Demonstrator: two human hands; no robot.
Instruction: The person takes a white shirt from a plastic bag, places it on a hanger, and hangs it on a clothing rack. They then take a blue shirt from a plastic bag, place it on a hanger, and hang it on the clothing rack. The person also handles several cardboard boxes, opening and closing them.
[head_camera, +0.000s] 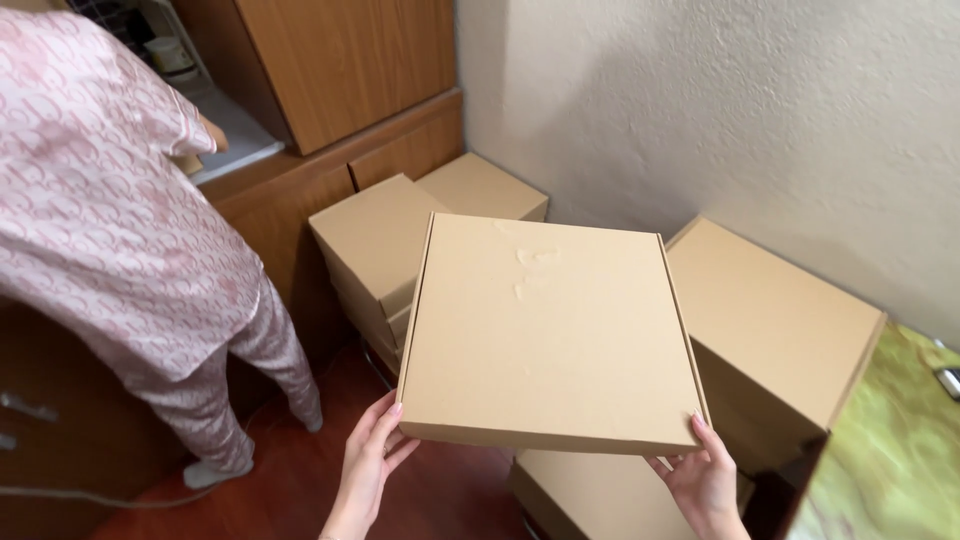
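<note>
Holding the closed flat box (548, 335) up, your left hand (368, 462) and right hand (703, 482) grip its corners; stacked boxes (378, 250) wait below.

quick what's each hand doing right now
Left hand: holding the flat cardboard box at its near left corner.
Right hand: holding the same box at its near right corner.

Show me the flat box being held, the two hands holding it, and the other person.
Flat box (545, 335), head view, middle of its lid.
Left hand (370, 455), head view, back of the hand.
Right hand (703, 478), head view, back of the hand.
Other person (95, 215), head view, back of the pink patterned top.
</note>
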